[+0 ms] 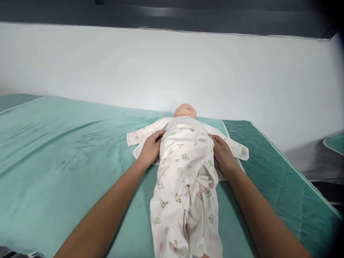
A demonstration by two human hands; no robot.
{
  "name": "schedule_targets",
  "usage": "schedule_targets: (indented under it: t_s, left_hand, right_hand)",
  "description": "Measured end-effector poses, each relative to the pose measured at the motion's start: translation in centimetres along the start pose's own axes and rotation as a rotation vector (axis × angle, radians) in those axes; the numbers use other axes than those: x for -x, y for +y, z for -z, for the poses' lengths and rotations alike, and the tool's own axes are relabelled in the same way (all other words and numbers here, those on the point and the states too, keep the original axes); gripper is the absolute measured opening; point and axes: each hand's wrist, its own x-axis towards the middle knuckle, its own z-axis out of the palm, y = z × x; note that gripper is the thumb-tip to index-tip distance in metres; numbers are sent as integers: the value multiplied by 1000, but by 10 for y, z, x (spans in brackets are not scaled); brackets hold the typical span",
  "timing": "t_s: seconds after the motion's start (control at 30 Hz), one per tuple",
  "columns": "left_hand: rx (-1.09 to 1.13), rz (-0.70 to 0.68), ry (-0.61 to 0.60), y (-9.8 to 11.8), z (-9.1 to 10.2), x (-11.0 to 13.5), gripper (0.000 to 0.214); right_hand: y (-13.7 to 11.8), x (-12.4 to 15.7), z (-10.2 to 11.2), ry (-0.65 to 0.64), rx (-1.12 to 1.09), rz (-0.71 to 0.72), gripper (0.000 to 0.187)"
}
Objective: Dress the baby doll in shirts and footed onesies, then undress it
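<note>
A baby doll lies on its back, its head toward the wall. White baby pants printed with small green animals cover its legs and reach high up the torso, over a grey patch at the chest. My left hand is closed on the left edge of the pants near the waist. At the opposite edge, my right hand also grips the pants, its fingertips partly hidden by the cloth. A white baby shirt shows beside the doll, its sleeves spread out to both sides.
The doll rests on a bed with a smooth light-green cover. On the right lies a darker green quilted mattress with a pale piped edge. A white wall stands right behind the bed, with a dark beam above it.
</note>
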Motion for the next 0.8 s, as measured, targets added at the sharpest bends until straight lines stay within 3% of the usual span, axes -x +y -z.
schedule_targets:
  t_s: [0.1, 0.2, 0.27, 0.37, 0.47, 0.63, 0.8]
  left_hand:
    - [9, 47, 6, -2, -2, -6, 25]
    - [31, 78, 86, -4, -4, -10, 23]
    - [0, 28, 149, -1, -4, -9, 21]
    - [-55, -86, 171, 9, -4, -5, 21]
    - [-53, -138, 139, 18, -3, -4, 21]
    - [-80, -220, 78, 32, -4, -24, 21]
    - [-236, -255, -178, 53, -13, -48, 23]
  right_hand:
    - [-5, 2, 1, 17, 39, -29, 33]
    - [-12, 5, 2, 145, 202, 146, 27]
    - [-17, 7, 2, 202, 261, 281, 21]
    - [-21, 8, 1, 116, 205, 345, 17]
    - [-21, 6, -1, 15, 144, 334, 16]
    - [-27, -1, -9, 26, 97, 375, 10]
    - [-27, -13, -14, -81, 76, 390, 10]
